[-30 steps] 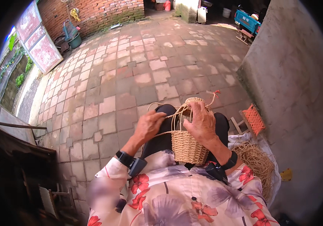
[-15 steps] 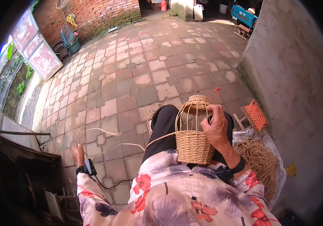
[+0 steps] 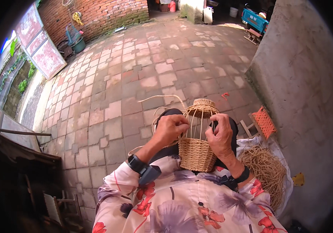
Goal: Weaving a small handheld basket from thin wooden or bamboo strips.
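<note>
A straw basket (image 3: 197, 154) rests in my lap between dark-trousered knees. Its lower body is tightly woven; bare upright stakes (image 3: 200, 123) rise from it to a narrower woven collar (image 3: 202, 107) at the far end. My left hand (image 3: 171, 127) is closed at the basket's left side, fingertips pinched on a straw cord (image 3: 171, 96) whose loose end arcs up and away to the left. My right hand (image 3: 221, 134) grips the stakes on the right side, thumb and fingers curled together. Both wrists wear dark bands.
Right of my lap, a heap of loose straw cord (image 3: 263, 171) lies on a white sheet (image 3: 287, 174). Beyond it stands a small stool with an orange woven seat (image 3: 264, 121), close to a plastered wall (image 3: 302, 77). Paving (image 3: 135, 89) spreads ahead; a dark wooden frame (image 3: 22, 143) is at left.
My left hand has come in from far left to the basket's left side, and the cord now curves above it. My right hand stays on the stakes; the basket has shifted slightly.
</note>
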Demonstrator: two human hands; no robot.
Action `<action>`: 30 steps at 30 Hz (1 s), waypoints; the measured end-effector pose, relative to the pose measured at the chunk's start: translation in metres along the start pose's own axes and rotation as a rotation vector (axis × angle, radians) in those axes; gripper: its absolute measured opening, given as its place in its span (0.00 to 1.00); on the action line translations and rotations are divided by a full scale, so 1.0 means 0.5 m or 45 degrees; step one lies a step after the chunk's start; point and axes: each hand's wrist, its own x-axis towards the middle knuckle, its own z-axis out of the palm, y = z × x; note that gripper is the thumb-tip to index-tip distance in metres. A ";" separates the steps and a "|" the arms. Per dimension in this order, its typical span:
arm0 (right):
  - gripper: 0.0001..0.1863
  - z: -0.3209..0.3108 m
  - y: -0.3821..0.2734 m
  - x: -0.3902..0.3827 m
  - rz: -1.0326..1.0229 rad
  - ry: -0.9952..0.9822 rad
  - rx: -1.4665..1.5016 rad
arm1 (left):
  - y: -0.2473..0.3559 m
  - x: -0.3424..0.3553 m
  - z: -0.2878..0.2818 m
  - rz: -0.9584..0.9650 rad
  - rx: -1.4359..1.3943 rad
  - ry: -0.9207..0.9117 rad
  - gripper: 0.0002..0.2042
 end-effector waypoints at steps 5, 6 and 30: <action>0.21 -0.002 -0.005 0.000 -0.058 0.047 0.041 | -0.025 0.020 0.061 0.373 0.816 0.308 0.14; 0.20 -0.003 -0.007 0.000 -0.052 0.030 0.049 | -0.045 0.024 0.060 0.434 0.788 0.323 0.14; 0.15 -0.042 0.067 -0.017 -0.143 0.009 -0.144 | -0.048 0.006 0.049 0.224 0.326 0.298 0.08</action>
